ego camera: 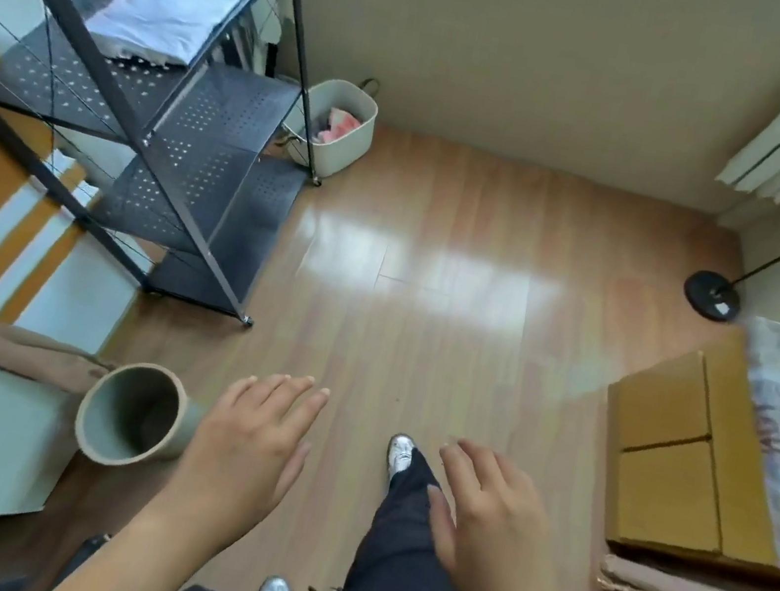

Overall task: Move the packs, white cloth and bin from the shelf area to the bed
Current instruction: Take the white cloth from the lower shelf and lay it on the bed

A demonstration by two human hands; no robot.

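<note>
Both the left hand [241, 446] and right hand [485, 510] hover empty over the floor [428, 302], fingers spread wide. Far left, the white cloth [168, 3] lies on the shelf [221, 119]; the bin [337, 127] stands just right of it.

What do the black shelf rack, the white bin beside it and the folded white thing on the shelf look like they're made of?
The black perforated shelf rack looks like painted metal: thin straight bars, punched hole rows, matte finish. The white oval bin with the dark loop handle seems to be smooth plastic, judging by its even, rounded walls, though coated fabric is possible. The folded white cloth looks like soft woven fabric, with creases and layered edges.
</note>
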